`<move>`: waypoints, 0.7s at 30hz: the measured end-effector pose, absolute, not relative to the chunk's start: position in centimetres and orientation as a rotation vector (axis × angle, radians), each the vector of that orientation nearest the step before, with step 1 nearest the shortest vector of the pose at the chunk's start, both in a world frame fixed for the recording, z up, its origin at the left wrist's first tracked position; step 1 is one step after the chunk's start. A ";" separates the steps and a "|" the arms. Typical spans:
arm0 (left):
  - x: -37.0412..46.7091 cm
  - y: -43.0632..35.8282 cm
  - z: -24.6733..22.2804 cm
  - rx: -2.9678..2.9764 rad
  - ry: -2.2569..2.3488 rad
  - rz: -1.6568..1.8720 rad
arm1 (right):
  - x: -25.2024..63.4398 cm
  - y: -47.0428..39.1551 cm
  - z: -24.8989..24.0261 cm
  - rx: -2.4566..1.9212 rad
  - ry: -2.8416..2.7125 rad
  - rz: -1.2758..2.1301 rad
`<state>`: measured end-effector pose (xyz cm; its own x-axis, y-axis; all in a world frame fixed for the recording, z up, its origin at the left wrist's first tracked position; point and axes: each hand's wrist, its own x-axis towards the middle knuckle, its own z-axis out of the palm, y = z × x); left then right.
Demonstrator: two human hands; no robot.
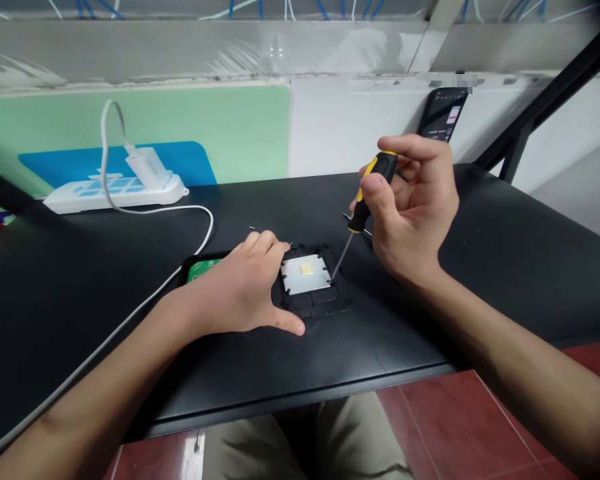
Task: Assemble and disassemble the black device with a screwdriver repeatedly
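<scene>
My right hand is closed around the black and yellow handle of a screwdriver, which leans with its tip at the right edge of a white metal plate. The plate sits in a black plastic casing and carries a small pale yellow square pad. My left hand grips the casing from the left, thumb along the near side and fingers over the far side. Part of a green circuit board shows left of that hand; the rest is hidden beneath it.
On the black table, a white power strip stands at the back left with a white charger and cable. A phone leans against the back wall. A tiny screw lies behind my left hand.
</scene>
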<state>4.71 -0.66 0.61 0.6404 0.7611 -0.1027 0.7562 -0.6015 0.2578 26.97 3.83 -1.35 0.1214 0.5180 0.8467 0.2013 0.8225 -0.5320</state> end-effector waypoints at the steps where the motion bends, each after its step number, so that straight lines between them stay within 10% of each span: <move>1: 4.7 -0.7 0.6 2.585 1.223 0.031 | 26.9 3.8 -1.4 -0.599 -1.461 0.246; 21: 4.8 -0.7 0.9 2.567 1.223 0.016 | 27.4 4.2 -1.7 -0.619 -1.569 0.113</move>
